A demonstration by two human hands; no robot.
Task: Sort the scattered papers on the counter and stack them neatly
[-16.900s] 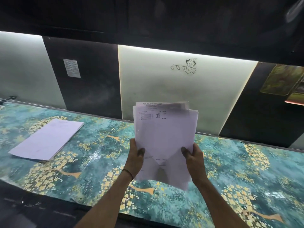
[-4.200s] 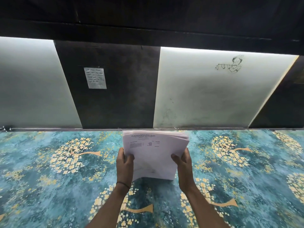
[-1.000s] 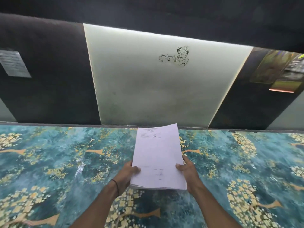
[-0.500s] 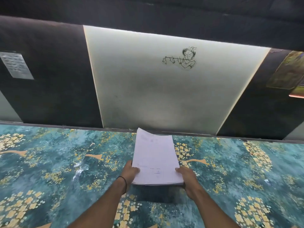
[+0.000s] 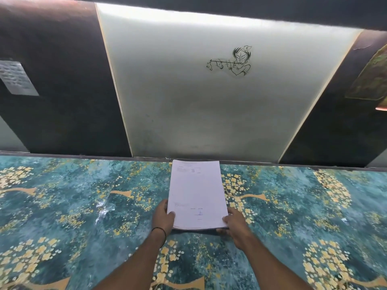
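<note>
Paper stack (image 5: 196,191) lying on counter (image 5: 83,206), long axis pointing away toward back wall (image 5: 209,111); left hand (image 5: 164,216) and right hand (image 5: 234,223) pinching near corners, thumbs on top, equally close; near edge seeming slightly raised

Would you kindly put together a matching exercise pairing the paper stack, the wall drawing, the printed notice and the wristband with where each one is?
Things: 1 paper stack; 2 flute-player drawing; 3 printed notice; 4 black wristband.
Places: A dark wall panel, far left; B left wrist; C pale lit panel; D between left hand and right hand, over the counter.
Pairs: 1-D, 2-C, 3-A, 4-B.
</note>
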